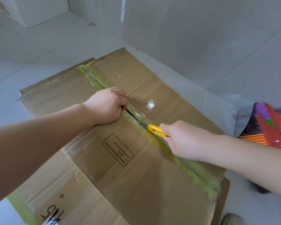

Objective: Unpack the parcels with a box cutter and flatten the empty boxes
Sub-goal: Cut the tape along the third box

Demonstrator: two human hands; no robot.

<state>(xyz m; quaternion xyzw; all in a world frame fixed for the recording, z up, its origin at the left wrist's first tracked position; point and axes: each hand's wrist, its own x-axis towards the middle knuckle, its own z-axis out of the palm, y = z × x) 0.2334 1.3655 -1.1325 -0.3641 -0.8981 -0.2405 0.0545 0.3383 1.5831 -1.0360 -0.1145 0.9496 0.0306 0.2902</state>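
**Ann:** Nearest us, a flat sheet of cardboard [58, 190] with black marker scrawl lies under the box [136, 159], poking out at the lower left.

**Ben:** And the box lies on the pale tiled floor [23, 75], top flaps facing up, yellowish tape [199, 174] running along the centre seam.

**Ann:** Right hand [183, 142] is wrapped round the yellow cutter [157, 131], gripping it firmly, the tool's front end down on the tape line about midway along the seam.

**Ben:** Beyond the cutter the seam shows a dark open slit; nearer us the tape looks whole.

**Ann:** Left hand [108, 105] sits further up the seam, fingers curled over the edge of the left flap, tips tucked into the slit, so it's holding that flap.

**Ben:** A printed black-framed label [118, 150] sits on the left flap between the two hands and us.

**Ann:** Off to the right, broom heads [272, 127] with red tops and purple, orange and green bristles. A shoe [232, 219] peeks in at the bottom edge.
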